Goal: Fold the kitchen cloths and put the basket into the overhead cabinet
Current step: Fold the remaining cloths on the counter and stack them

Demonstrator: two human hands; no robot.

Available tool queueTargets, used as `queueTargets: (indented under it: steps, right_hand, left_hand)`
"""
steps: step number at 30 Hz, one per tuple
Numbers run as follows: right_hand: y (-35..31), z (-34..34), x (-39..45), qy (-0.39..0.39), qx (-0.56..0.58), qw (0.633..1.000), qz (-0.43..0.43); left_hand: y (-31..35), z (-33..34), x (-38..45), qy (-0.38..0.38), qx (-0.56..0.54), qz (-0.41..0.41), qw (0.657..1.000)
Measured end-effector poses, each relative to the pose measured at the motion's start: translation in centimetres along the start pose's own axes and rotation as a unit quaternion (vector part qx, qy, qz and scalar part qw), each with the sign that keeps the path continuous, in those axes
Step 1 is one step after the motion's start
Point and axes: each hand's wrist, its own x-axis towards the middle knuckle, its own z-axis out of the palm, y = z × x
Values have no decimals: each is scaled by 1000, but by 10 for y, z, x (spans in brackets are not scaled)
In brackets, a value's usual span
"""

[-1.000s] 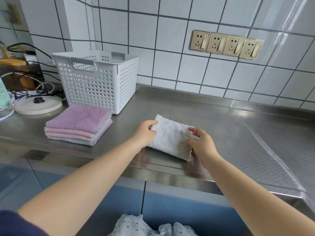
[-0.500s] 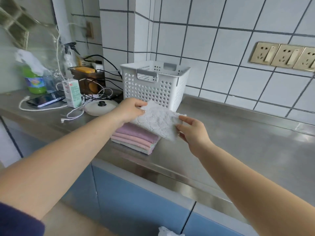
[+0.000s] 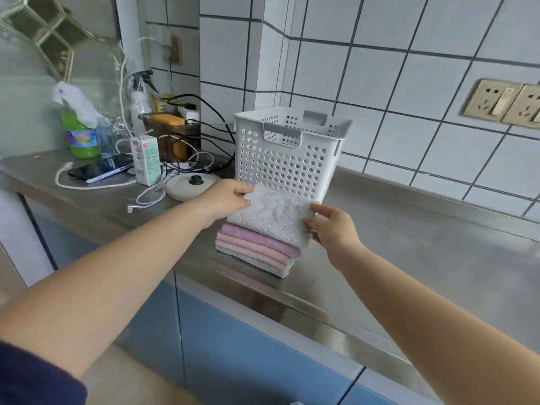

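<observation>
white cloth (image 3: pixel 273 218) carried left off the open counter (image 3: pixel 423 258) a second ago, now held just over the stack (image 3: pixel 257 249) in front of the basket (image 3: pixel 287 153); folding of this one looks finished, stacking next; left hand (image 3: pixel 225 197) and right hand (image 3: pixel 333 226) each pinch an edge; cloth folded square, quilted, slightly limp.
</observation>
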Motion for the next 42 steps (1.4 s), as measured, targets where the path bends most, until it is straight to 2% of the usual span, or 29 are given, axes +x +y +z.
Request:
queueTargets:
  steps: [6,9,12,16,18,22,25,28,32,42]
  right_hand:
    - [8,3,-6,-15,-6,1000,10]
    - [10,3,-8,-24,-50,998,6]
    - [3,0,-7,-6,-128,991,-42]
    - [-15,12,8,-10,-237,962,-132]
    - [-22,27,12,-48,-314,937,-142]
    - [-19,48,10,-99,-450,878,-133]
    - [-5,48,8,-126,-487,857,-113]
    - [4,43,6,-124,-496,854,-98]
    - [13,35,6,-109,-485,865,-71]
    - [24,33,5,-103,-424,897,-64]
  left_hand:
    - [-8,2,0,-12,12,-11,1000]
    - [-9,1,-2,-21,29,-15,999]
    - [-4,2,-2,11,95,24,995]
    - [21,9,4,78,222,120,964]
    - [31,21,8,47,261,140,954]
    - [24,38,16,-95,292,113,945]
    - [11,39,12,-150,328,103,927]
    - [0,38,14,-156,345,69,923]
    - [-7,33,16,-159,313,28,936]
    - [-10,33,11,-165,216,-1,962]
